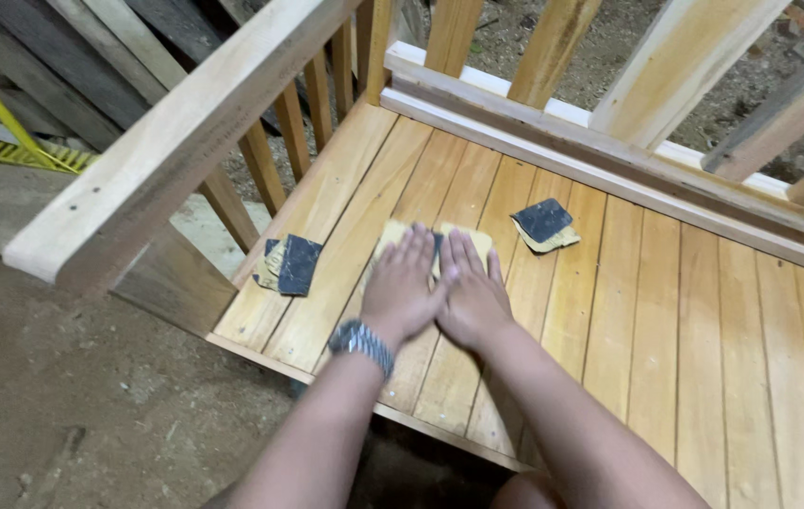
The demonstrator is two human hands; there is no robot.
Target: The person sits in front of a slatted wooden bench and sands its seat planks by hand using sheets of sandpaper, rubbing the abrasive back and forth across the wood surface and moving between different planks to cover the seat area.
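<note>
- The left hand (402, 287) and right hand (471, 294) lie flat, side by side and touching, fingers extended, pressing a tan sheet of sandpaper (392, 233) onto the slatted, varnished wooden platform (704, 320) near its front-left corner.
- Most of that sheet is hidden beneath the palms; only its far edge shows.
- A silver metal wristwatch (361, 342) sits on the left wrist.
- Two folded dark sandpaper pieces lie apart: one (290, 265) at the left edge, another (544, 224) toward the back rail (609, 151).

1. Slatted deck (685, 311): wood planks, warm honey tone, smooth w/ slight sheen, grain visible.
2. Rail (166, 141) & balusters at deck's left edge: paler bare wood, matt.
3. Sandpaper sheet (463, 240) under both hands: tan paper backing, matt.
4. Loose sandpaper pcs (545, 224), (290, 265): dark gritty face, rough, tan paper back.
5. Wristwatch (361, 341): metal band, shiny.
6. Ground (62, 396): rough dirt.
</note>
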